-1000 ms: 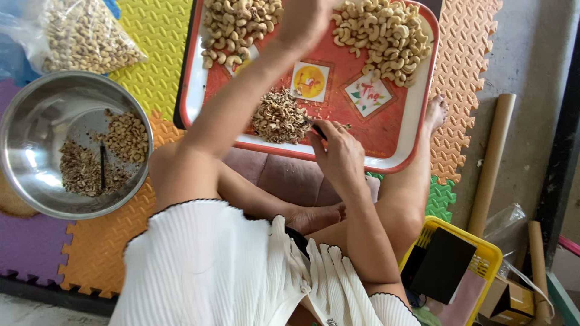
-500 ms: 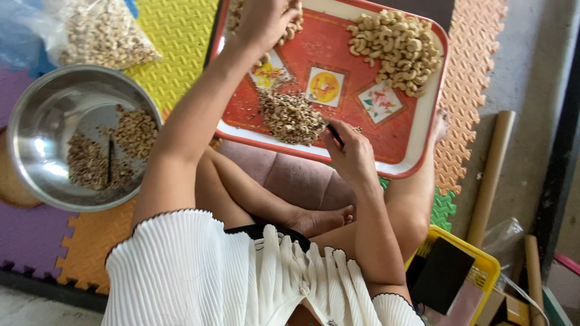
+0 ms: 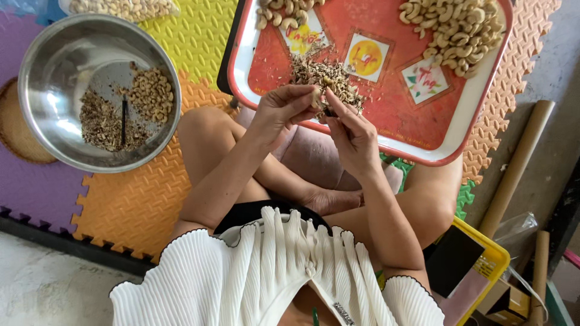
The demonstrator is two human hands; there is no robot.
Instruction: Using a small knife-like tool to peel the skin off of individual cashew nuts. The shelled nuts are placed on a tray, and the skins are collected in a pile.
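Note:
Over the near edge of a red tray (image 3: 386,115), my two hands meet above my lap. My left hand (image 3: 284,108) pinches a pale cashew nut (image 3: 315,96) between its fingertips. Against that nut my right hand (image 3: 353,136) presses a small dark tool (image 3: 329,112). Just behind the hands is a heap of brown cashew skins (image 3: 320,71). A big pile of peeled cashews (image 3: 459,27) fills the tray's far right corner. A smaller pile of cashews (image 3: 281,12) lies at its far left.
A steel bowl (image 3: 54,54) at the left holds cashews (image 3: 151,93), skins (image 3: 103,124) and a dark stick (image 3: 124,115). A bag of nuts (image 3: 121,7) lies behind it on coloured foam mats (image 3: 139,199). A yellow crate (image 3: 483,256) and cardboard tubes (image 3: 513,169) stand at the right.
My left hand has come back from the far left pile on the tray with a cashew and joined my right hand. The view has dropped towards my lap.

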